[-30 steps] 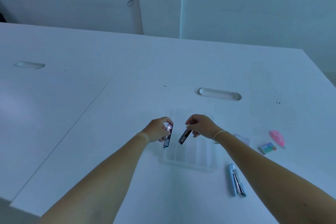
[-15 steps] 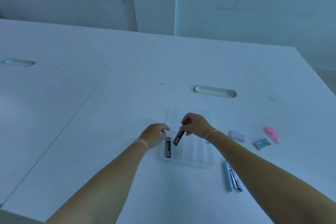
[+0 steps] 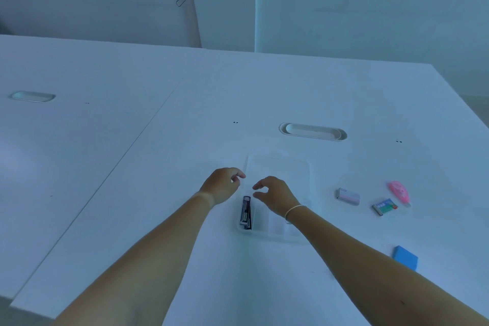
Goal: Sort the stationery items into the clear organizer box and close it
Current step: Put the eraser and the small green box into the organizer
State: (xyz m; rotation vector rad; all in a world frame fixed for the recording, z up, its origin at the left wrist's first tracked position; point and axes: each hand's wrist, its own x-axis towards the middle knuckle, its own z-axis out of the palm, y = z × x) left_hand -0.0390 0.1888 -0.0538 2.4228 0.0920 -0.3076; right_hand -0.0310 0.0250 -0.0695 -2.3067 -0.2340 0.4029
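Head view: a white table (image 3: 185, 193) carries one clear organizer box (image 3: 270, 230) with its lid (image 3: 277, 169) open and lying flat on the far side. Two dark, slim lead cases (image 3: 246, 213) lie together in the box's leftmost compartment, side by side and touching; their long axes run from the near wall toward the far wall, tilted only slightly. The other compartments look bare, though the clear plastic makes that hard to judge.

Two hands hover over the far part of the box. The left hand (image 3: 223, 185) is at the box's far left corner, fingers loosely curled with thumb and forefinger apart, holding nothing. The right hand (image 3: 274, 193) hangs just right of the cases, thumb and fingers parted in a loose pinch shape, also empty (a thin pale band circles that wrist).

To the right of the box, well apart from it, four loose things lie on the table: one pale eraser (image 3: 348, 196), one small green-and-blue packet (image 3: 385, 206), one pink correction tape (image 3: 399, 192) farthest right, and one blue block (image 3: 405, 258) nearer the person, partly behind the right forearm.
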